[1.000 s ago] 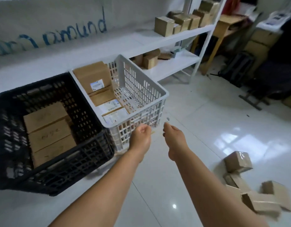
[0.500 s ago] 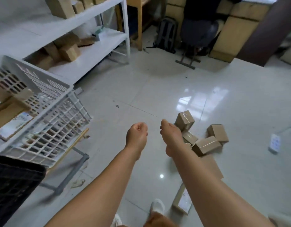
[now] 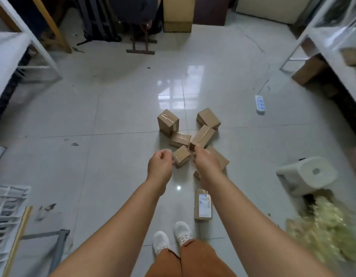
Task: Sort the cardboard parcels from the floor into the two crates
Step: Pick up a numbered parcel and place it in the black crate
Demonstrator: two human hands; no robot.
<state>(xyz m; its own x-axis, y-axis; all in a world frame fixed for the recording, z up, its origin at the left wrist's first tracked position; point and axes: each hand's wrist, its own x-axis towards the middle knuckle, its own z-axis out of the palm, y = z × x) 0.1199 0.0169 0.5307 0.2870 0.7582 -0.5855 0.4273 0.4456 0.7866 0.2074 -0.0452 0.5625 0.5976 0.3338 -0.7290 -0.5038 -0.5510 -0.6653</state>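
Both hands reach out over the floor (image 3: 117,108) with nothing in them, the left hand (image 3: 160,166) loosely curled and the right hand (image 3: 206,163) likewise, likely poised to pick up. The cardboard parcels (image 3: 193,136) lie jumbled just beyond them, one labelled parcel (image 3: 203,203) apart near the feet; only a corner of the white crate (image 3: 7,212) shows at the left edge.

both bare forearms extend forward and down from the bottom of the view, converging toward the parcel pile (image 3: 190,136). left hand (image 3: 160,167) hangs short of the pile's near-left edge, back of hand up, fingers loosely curled, holding nothing. right hand (image 3: 206,163) is over the pile's near side, fingers curled downward, nothing visibly gripped. hands close together, not touching. wrists roughly straight.
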